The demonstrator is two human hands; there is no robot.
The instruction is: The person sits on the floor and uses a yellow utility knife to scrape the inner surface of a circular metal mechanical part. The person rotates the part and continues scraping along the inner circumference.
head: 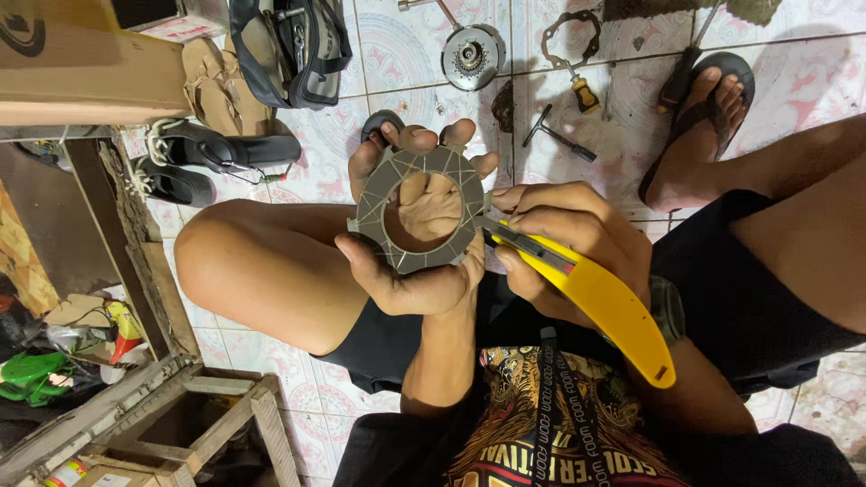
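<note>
1. Left hand [417, 243]: a grey ring-shaped plate [420, 209] is gripped by its rim, above the lap.
2. Right hand [566, 236]: a yellow-handled knife [603, 302] is clasped, its blade laid against the plate's right edge.

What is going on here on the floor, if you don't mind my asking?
A person sits on the tiled floor. The left hand holds up a grey ring-shaped plate marked with criss-cross lines. The right hand grips a yellow utility knife, its tip against the plate's right edge. Ahead on the tiles lie a round metal gear part, a screwdriver, a T-shaped wrench and sandals.
</note>
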